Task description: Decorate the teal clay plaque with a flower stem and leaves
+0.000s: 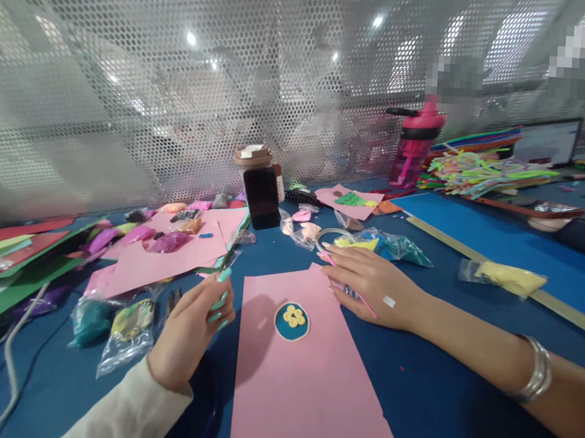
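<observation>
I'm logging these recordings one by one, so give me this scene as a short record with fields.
Left hand: left of the pink sheet, fingers curled; any grip unclear
Right hand: at the sheet's right edge, a pink stick by its fingers; grip unclear
On sheet: blue disc with pale rim, bearing yellow pieces in a cluster
Far side: black phone upright before a lidded cup; pink bottle farther right
Right side: clear bag with yellow contents

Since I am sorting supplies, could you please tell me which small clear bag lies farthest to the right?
The yellow-filled bag, lying over the pale strip; the blue-filled bag and the other small bags lie farther left.
</observation>
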Demonstrator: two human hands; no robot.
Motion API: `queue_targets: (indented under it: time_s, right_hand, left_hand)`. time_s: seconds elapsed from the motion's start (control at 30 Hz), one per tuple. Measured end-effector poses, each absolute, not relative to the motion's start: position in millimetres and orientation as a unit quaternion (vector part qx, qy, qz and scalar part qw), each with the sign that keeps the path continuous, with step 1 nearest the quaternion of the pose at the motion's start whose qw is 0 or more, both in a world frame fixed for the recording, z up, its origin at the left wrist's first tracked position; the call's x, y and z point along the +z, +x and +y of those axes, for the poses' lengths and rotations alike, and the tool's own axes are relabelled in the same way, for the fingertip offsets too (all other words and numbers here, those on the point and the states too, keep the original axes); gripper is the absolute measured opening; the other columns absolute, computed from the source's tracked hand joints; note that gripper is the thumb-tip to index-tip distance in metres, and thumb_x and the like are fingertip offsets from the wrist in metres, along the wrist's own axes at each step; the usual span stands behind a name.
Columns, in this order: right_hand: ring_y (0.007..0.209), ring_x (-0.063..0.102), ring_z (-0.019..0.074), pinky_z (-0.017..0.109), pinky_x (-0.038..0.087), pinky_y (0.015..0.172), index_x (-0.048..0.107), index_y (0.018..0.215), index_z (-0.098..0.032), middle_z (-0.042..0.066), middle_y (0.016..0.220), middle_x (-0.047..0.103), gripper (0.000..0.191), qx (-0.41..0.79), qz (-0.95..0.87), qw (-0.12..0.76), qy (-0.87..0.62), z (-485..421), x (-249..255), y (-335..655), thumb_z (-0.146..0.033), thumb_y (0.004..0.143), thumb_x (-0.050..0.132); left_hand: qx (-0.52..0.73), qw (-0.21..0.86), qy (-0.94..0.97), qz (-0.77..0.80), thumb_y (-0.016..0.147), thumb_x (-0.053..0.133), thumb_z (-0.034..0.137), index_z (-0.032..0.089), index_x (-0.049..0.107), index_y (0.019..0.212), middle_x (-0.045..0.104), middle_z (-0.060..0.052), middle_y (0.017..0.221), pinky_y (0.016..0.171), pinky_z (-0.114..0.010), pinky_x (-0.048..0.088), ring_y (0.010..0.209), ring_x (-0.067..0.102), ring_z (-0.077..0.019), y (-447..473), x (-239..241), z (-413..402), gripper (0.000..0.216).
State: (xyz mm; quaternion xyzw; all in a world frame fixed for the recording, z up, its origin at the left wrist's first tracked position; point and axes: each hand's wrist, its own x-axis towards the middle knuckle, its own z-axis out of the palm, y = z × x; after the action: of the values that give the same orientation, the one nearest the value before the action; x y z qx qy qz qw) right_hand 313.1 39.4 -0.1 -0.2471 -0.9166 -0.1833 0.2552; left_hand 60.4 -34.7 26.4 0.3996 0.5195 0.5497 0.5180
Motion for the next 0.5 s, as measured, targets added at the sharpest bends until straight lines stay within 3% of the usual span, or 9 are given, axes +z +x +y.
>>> queue_targets:
  time_s: [0.3, 0.4, 0.5]
  right_hand:
    - [0.107, 0.053, 0.0227, 0.038, 0.042, 0.093, 0.063, 0.097, -0.012, 0.012, 0.109, 0.061, 0.023, -0.144, -0.920, 0.263, -0.254, 40.3, -2.1, 316.8, -0.021, 0.082, 0.049]
    - [0.108, 0.052, 0.0212, 0.037, 0.040, 0.095, 0.063, 0.098, -0.013, 0.011, 0.110, 0.060, 0.023, -0.146, -0.922, 0.255, -0.254, 39.9, -1.9, 317.1, -0.020, 0.082, 0.048]
    - [0.113, 0.048, 0.0220, 0.038, 0.040, 0.096, 0.059, 0.105, -0.013, 0.011, 0.118, 0.056, 0.030, -0.164, -0.932, 0.201, -0.255, 41.3, -1.2, 320.4, -0.013, 0.077, 0.052]
  left_hand:
    - [0.510, 0.515, 0.383, 0.572, 0.060, 0.068, 0.041, 0.014, 0.067, 0.076, 0.048, 0.002, 0.060, 0.048, -0.013, 0.036, 0.055, 0.040, -0.0056, 58.0, 24.2, -32.9, 0.031]
    - [0.469, 0.517, 0.418, 0.581, 0.063, 0.068, 0.038, 0.019, 0.067, 0.096, 0.058, 0.001, 0.069, 0.054, -0.012, 0.040, 0.060, 0.047, -0.0058, 54.5, 21.9, -32.8, 0.038]
    - [0.448, 0.499, 0.468, 0.576, 0.064, 0.069, 0.033, 0.021, 0.065, 0.101, 0.067, -0.001, 0.083, 0.063, -0.013, 0.045, 0.069, 0.056, -0.0074, 51.7, 19.8, -31.8, 0.039]
